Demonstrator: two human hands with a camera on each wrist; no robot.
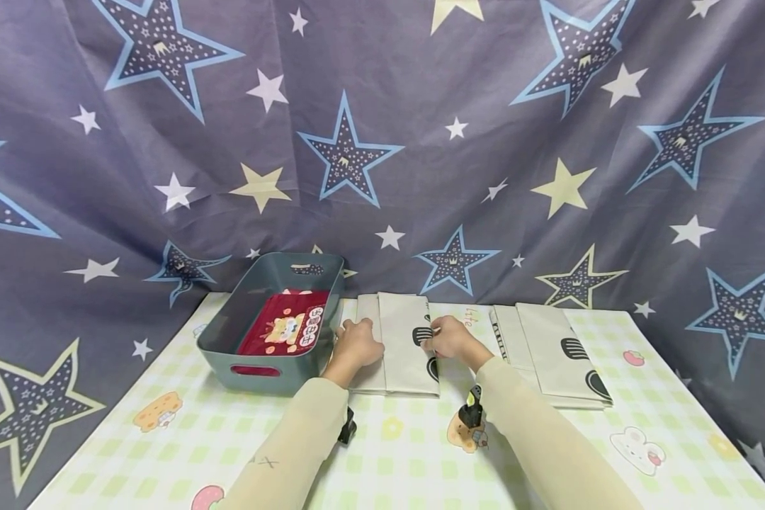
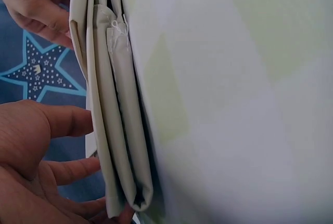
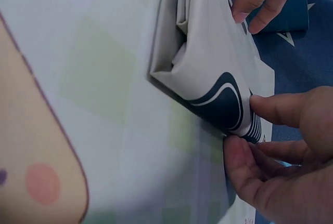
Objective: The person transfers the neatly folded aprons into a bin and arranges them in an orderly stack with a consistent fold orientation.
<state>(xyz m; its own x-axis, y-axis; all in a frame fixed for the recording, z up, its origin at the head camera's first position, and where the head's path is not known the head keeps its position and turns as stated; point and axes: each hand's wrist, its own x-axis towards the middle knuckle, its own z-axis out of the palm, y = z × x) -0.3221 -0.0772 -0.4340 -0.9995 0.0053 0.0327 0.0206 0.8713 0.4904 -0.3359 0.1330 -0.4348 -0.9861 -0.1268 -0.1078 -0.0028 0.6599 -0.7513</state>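
Observation:
A folded cream cloth [image 1: 403, 347] with dark utensil-like prints lies on the table, its layers stacked. My left hand [image 1: 358, 346] is at its left edge; in the left wrist view the thumb rests on top and other fingers [image 2: 75, 171] reach round the edge. My right hand [image 1: 451, 338] pinches the opposite edge, where the right wrist view has the thumb [image 3: 278, 108] above and fingertips at the side by the dark print. Stacked folds and loose white threads [image 2: 118, 28] show on the near side of the cloth.
A grey-blue plastic basket [image 1: 219, 361] stands left of the cloth, with a dark red cartoon-printed cloth [image 1: 302, 304] inside. Another folded cream cloth [image 1: 551, 354] lies to the right. The checked table cover [image 1: 414, 460] meets a star-patterned curtain [image 1: 382, 64] at the back.

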